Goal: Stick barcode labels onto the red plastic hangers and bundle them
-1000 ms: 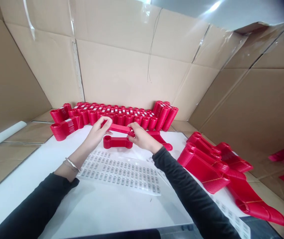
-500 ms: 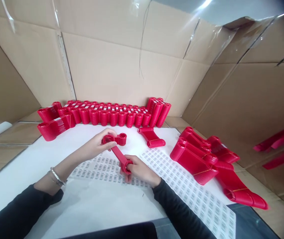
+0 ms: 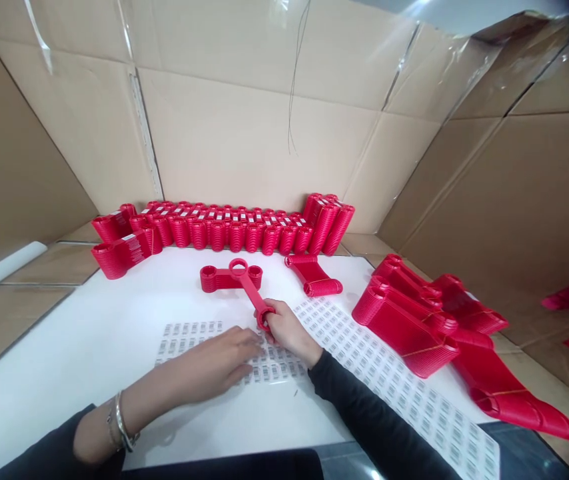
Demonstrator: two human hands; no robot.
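Note:
A red bar-shaped piece with a ring at each end [image 3: 250,288] is held by its near ring in my right hand [image 3: 284,328]. Its far ring overlaps another red ringed piece [image 3: 222,279] that stands on the white table. My left hand [image 3: 232,357] is over the sticker sheet [image 3: 184,339], just left of my right hand, fingers bent forward and slightly blurred; whether it pinches a sticker I cannot make out. A second sheet of barcode stickers [image 3: 389,380] lies under and beside my right forearm.
Bundled red pieces [image 3: 237,235] line the back of the white table [image 3: 64,347]. A small red stack [image 3: 314,275] lies right of centre, and larger banded stacks [image 3: 409,327] stand at the right. Cardboard walls [image 3: 264,133] surround the table. A white roll [image 3: 4,270] is at the left.
My left hand has let go of the red piece's far end and moved down to the sticker sheet. My right hand still holds the piece. The view has shifted slightly.

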